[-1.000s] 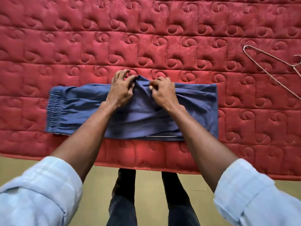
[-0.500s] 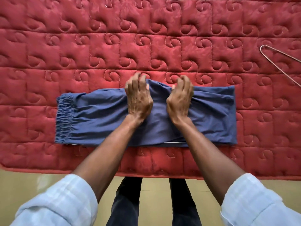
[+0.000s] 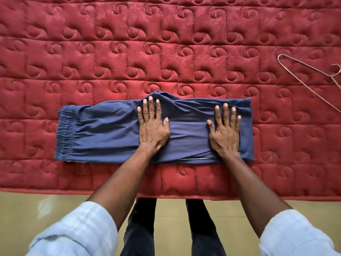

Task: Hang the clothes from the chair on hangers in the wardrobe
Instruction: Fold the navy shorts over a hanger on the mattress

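Folded blue trousers [image 3: 103, 133] lie flat across a red quilted mattress [image 3: 166, 52], with the elastic waistband at the left end. My left hand [image 3: 152, 124] presses flat on the middle of the cloth, fingers straight. My right hand [image 3: 225, 128] lies flat near the right end, fingers straight too. A thin metal rod shows under the front edge of the trousers between my arms. A wire hanger [image 3: 311, 78] lies on the mattress at the far right, apart from the trousers.
The mattress edge [image 3: 73, 191] runs across the frame just in front of my legs, with yellowish floor [image 3: 36, 215] below it. No chair or wardrobe is in view.
Both hands let go of the bunched cloth at the top edge and flattened out. The right hand slid to the right along the trousers; the left stayed near the middle.
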